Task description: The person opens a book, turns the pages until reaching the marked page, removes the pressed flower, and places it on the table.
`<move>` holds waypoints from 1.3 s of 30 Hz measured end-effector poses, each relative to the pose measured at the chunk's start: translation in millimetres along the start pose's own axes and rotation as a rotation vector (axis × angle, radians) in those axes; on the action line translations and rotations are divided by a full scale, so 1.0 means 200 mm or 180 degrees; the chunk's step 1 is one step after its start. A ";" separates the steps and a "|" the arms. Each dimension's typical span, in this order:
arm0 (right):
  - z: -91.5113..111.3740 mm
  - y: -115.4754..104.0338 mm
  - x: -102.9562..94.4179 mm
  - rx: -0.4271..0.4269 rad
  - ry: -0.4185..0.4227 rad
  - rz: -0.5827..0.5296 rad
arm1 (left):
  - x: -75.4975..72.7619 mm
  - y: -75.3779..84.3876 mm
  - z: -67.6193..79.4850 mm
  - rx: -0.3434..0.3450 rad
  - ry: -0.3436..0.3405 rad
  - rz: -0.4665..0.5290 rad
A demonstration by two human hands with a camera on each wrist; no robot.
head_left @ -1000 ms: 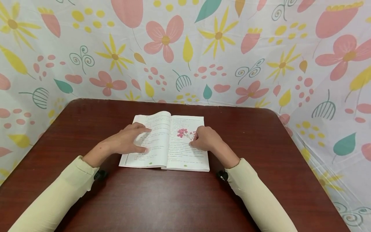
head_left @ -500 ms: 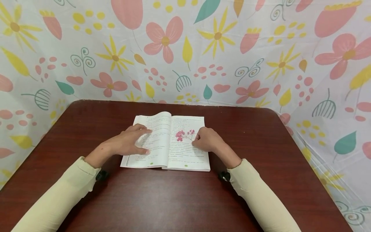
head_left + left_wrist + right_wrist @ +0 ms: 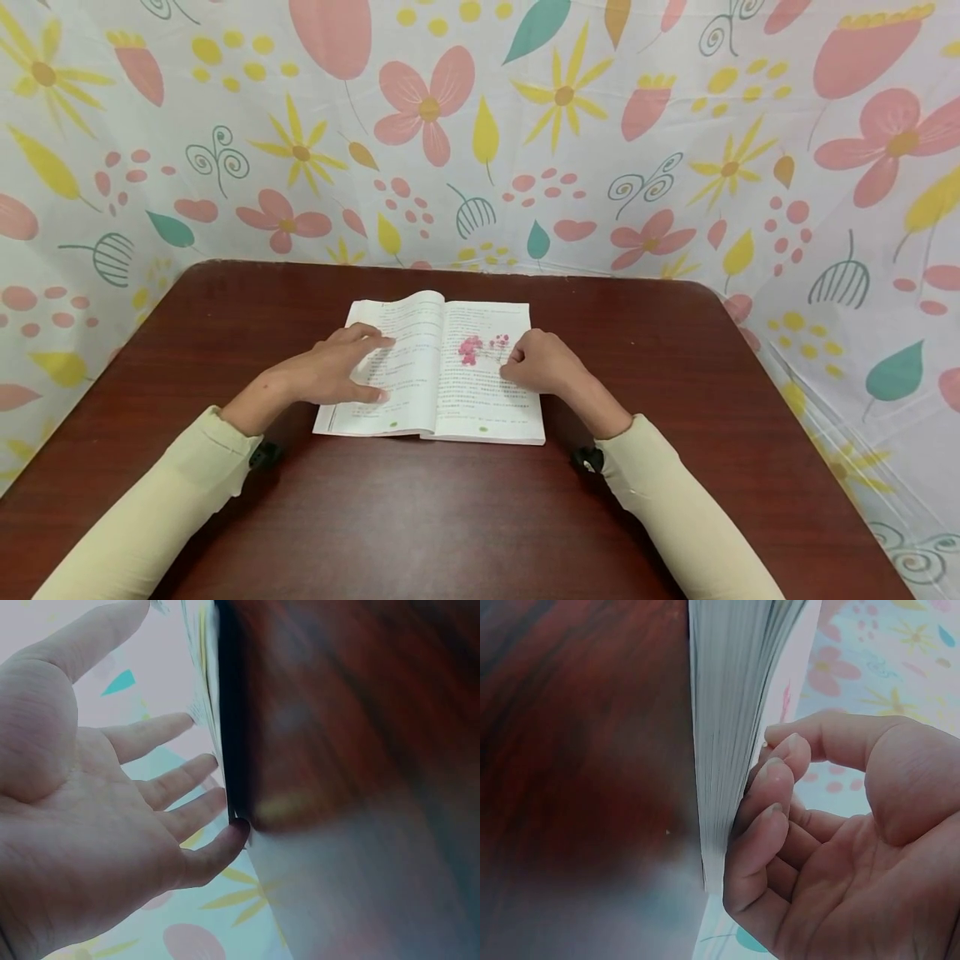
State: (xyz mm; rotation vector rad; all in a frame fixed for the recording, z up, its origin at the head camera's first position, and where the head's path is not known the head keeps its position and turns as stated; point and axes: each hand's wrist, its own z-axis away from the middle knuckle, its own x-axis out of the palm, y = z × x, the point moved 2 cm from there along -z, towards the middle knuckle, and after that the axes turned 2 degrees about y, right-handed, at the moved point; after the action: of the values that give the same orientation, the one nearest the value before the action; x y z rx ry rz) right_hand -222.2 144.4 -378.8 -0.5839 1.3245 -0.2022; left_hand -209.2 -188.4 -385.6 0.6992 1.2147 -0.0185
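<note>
An open book [image 3: 487, 408] lies on the dark wooden table, printed pages up. My left hand [image 3: 326, 367] rests on its left page at the outer edge, thumb and fingers spread apart; the left wrist view shows the fingers [image 3: 184, 784] extended along the book's edge. On the right page is a small sprig of pink flowers [image 3: 470, 350] with thin stems. At the sprig's right end my right hand [image 3: 546, 362] pinches the stem between thumb and index finger. The other fingers curl beside the thick page block [image 3: 727, 735] in the right wrist view. The pinched stem end is hidden.
Brown-red table top [image 3: 442, 517] surrounds the book. Behind it hangs a white cloth [image 3: 540, 175] printed with flowers and leaves, reaching the table's back edge. Dark wrist devices sit under both pale sleeves [image 3: 180, 475].
My right hand has shifted slightly to the right and the pink flower sprig has turned a little, its blossoms spreading apart. My left hand stays on the left page.
</note>
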 end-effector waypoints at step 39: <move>0.00 0.11 -0.08 0.0417 -0.0122 -0.0160 | 0.00 -0.01 0.00 0.0043 -0.0031 -0.0034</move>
State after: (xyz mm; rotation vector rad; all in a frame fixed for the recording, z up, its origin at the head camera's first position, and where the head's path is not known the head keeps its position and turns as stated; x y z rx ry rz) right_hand -230.8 170.6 -376.8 -0.5079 1.2503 -0.3152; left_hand -209.0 -190.3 -387.2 0.7038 1.2099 -0.0390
